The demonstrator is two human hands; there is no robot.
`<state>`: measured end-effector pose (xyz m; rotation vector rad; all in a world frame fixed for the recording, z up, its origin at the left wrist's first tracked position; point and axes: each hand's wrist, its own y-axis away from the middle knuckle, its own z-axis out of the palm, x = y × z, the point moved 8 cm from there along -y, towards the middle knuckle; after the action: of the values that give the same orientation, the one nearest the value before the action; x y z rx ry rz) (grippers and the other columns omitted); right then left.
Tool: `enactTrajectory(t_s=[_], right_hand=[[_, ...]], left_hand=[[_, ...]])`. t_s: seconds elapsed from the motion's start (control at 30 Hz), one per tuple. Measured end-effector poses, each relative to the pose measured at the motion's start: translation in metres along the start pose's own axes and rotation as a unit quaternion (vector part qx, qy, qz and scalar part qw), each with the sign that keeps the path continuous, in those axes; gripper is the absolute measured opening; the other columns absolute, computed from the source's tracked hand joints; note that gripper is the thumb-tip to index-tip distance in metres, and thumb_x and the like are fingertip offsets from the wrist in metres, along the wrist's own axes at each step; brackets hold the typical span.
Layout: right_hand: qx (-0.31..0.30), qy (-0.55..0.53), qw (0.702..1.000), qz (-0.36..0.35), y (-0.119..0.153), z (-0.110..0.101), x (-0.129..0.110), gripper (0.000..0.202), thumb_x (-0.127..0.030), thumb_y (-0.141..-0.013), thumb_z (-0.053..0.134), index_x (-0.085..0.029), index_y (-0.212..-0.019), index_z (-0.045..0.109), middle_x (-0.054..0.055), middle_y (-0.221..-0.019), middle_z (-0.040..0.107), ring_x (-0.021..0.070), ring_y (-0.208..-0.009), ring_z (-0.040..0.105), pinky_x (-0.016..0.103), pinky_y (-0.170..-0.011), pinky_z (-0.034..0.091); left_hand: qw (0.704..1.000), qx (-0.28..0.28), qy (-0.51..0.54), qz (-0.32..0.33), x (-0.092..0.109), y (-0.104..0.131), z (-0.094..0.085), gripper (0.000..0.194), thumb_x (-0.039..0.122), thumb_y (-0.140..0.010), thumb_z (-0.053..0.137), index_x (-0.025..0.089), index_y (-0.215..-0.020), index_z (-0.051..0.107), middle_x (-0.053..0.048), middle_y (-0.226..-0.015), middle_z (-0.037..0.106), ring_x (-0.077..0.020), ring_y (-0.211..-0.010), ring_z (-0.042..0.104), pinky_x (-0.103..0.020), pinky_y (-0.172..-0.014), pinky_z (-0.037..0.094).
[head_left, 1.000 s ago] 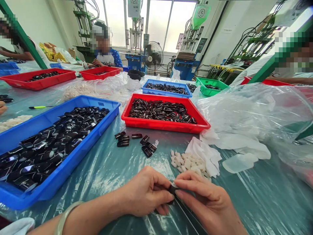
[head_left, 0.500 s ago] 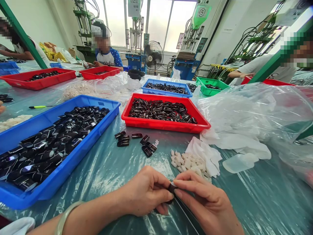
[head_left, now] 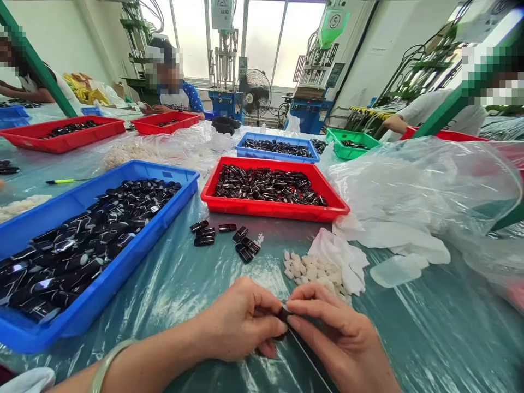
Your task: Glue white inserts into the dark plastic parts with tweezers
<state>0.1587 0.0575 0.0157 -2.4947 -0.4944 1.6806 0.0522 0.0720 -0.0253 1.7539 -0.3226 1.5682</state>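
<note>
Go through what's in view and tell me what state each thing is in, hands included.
Left hand, closed on dark piece
Right hand, pinching dark piece
Large blue tray, holding many black pieces
Near red tray, holding many black pieces
White cloth, crumpled
Clear plastic bag, rumpled
Fan, upright; can't tell if running

Bare table covering (head_left: 172,273) lies open between the blue tray (head_left: 180,203) and the pale pieces (head_left: 313,268), its way forward broken by loose black pieces (head_left: 244,246) and then the front wall of the red tray (head_left: 278,208). On the right, beyond the white cloth (head_left: 339,259) and the translucent bottle (head_left: 396,271), a heap of clear plastic bags (head_left: 417,180) blocks the way; nearer the wearer, the covering there is open.
</note>
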Motion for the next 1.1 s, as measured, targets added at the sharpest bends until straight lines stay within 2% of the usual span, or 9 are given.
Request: enactTrajectory(t_s=[0.17,0.27,0.37,0.47,0.67,0.83,0.93,1.03,1.1], right_hand=[[-0.013,0.008,0.999,-0.034,-0.001,0.001,-0.003,0.029,-0.012,-0.080,0.059,-0.033,-0.098,0.066,-0.003,-0.084,0.061,0.0101,-0.077,0.061,0.016,-0.069,0.050],[0.001,0.040,0.997,-0.065,0.001,-0.001,-0.006,0.036,-0.013,-0.080,0.059,-0.035,-0.108,0.061,-0.003,-0.094,0.062,0.0104,-0.085,0.062,0.016,-0.075,0.050],[0.029,0.075,0.995,-0.063,0.003,-0.005,-0.003,0.042,-0.015,-0.079,0.060,-0.035,-0.115,0.055,-0.003,-0.104,0.062,0.0108,-0.091,0.062,0.016,-0.080,0.049],[0.028,0.094,0.993,-0.059,0.005,-0.005,0.001,0.039,-0.017,-0.080,0.061,-0.035,-0.114,0.056,-0.003,-0.105,0.063,0.0109,-0.090,0.063,0.016,-0.081,0.050],[0.020,0.126,0.989,-0.070,0.004,-0.006,0.003,0.031,-0.022,-0.079,0.062,-0.031,-0.108,0.061,-0.001,-0.100,0.066,0.0130,-0.089,0.064,0.018,-0.081,0.051],[0.017,0.125,0.990,-0.054,0.003,-0.006,0.008,0.026,-0.025,-0.078,0.062,-0.029,-0.104,0.064,-0.001,-0.096,0.068,0.0131,-0.084,0.066,0.018,-0.078,0.052],[0.014,0.122,0.991,-0.046,0.003,-0.005,0.008,0.023,-0.025,-0.079,0.062,-0.028,-0.101,0.065,-0.001,-0.095,0.069,0.0132,-0.083,0.066,0.017,-0.076,0.053],[0.017,0.117,0.992,-0.043,0.003,-0.005,0.007,0.022,-0.025,-0.079,0.061,-0.028,-0.100,0.066,-0.001,-0.095,0.069,0.0131,-0.083,0.066,0.017,-0.076,0.053],[0.016,0.112,0.993,-0.041,0.002,-0.005,0.007,0.021,-0.025,-0.078,0.062,-0.028,-0.099,0.066,-0.001,-0.094,0.069,0.0131,-0.083,0.066,0.018,-0.076,0.053]], left_hand=[[1.000,-0.002,0.021,-0.006,-0.002,-0.001,-0.002,0.012,0.021,-0.069,0.054,0.011,-0.068,0.062,0.002,-0.049,0.052,-0.0107,-0.049,0.056,-0.019,-0.049,0.045],[0.998,0.012,0.054,0.004,0.003,-0.002,-0.007,0.014,0.024,-0.069,0.057,0.011,-0.071,0.063,0.001,-0.051,0.055,-0.0106,-0.049,0.058,-0.020,-0.050,0.047],[0.994,0.063,0.082,0.026,0.013,-0.001,-0.023,0.018,0.027,-0.070,0.060,0.010,-0.073,0.065,-0.001,-0.055,0.059,-0.0103,-0.050,0.059,-0.020,-0.051,0.049],[0.978,0.159,0.126,0.055,0.023,0.004,-0.051,0.017,0.026,-0.067,0.066,0.009,-0.068,0.066,-0.005,-0.059,0.063,-0.0115,-0.050,0.061,-0.019,-0.048,0.048],[0.898,0.351,0.225,0.141,0.033,0.029,-0.120,0.015,0.021,-0.069,0.067,0.006,-0.072,0.066,-0.012,-0.073,0.069,-0.0147,-0.054,0.065,-0.018,-0.047,0.050],[0.780,0.495,0.296,0.240,0.037,0.061,-0.168,0.008,0.015,-0.078,0.054,0.010,-0.075,0.060,-0.006,-0.073,0.067,-0.0122,-0.069,0.066,-0.018,-0.066,0.053],[0.724,0.549,0.314,0.276,0.036,0.079,-0.184,0.009,0.017,-0.083,0.047,0.013,-0.083,0.055,-0.009,-0.093,0.065,-0.0126,-0.084,0.066,-0.020,-0.077,0.052],[0.708,0.573,0.298,0.287,0.037,0.087,-0.189,0.019,0.026,-0.085,0.045,0.017,-0.100,0.052,-0.012,-0.125,0.050,-0.0143,-0.097,0.062,-0.024,-0.083,0.050],[0.721,0.576,0.265,0.279,0.039,0.086,-0.189,0.028,0.030,-0.085,0.043,0.020,-0.110,0.049,-0.012,-0.135,0.040,-0.0153,-0.100,0.061,-0.026,-0.083,0.050]])
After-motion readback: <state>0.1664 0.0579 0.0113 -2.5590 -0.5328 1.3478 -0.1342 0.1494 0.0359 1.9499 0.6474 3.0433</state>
